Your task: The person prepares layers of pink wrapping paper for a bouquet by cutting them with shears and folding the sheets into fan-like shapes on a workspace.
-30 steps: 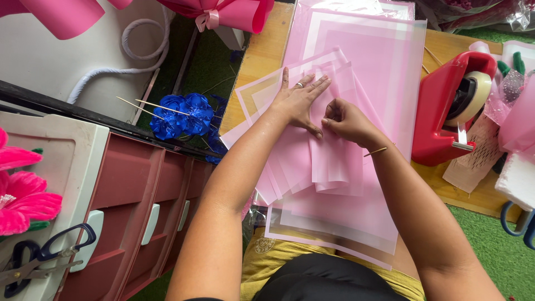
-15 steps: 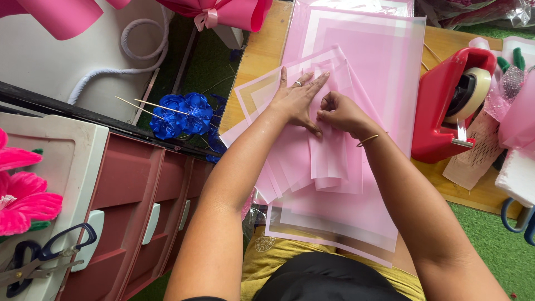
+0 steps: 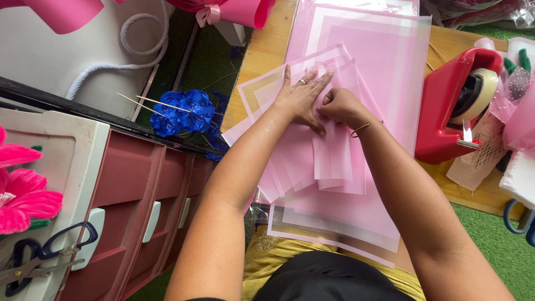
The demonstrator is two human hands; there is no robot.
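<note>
A stack of translucent pink wrapping sheets point(image 3: 384, 67) with pale borders lies on a wooden table point(image 3: 262, 50). On top of it sits a fanned bundle of folded pink sheets point(image 3: 334, 159). My left hand point(image 3: 301, 95) lies flat on the bundle with its fingers spread, a ring on one finger. My right hand point(image 3: 341, 106), with a thin bangle at the wrist, is closed and pinches the upper edge of the folded sheets right beside the left fingertips.
A red tape dispenser point(image 3: 454, 103) stands right of the sheets. Blue fabric roses on sticks point(image 3: 184, 111) lie left of the table. A red-brown drawer unit point(image 3: 139, 206), scissors point(image 3: 50, 253) and pink flowers point(image 3: 22, 195) are at lower left. Pink rolls point(image 3: 234, 11) lie above.
My right hand has slid slightly left and up along the folded sheets, closing in on the left fingertips. The left hand stays pressed flat.
</note>
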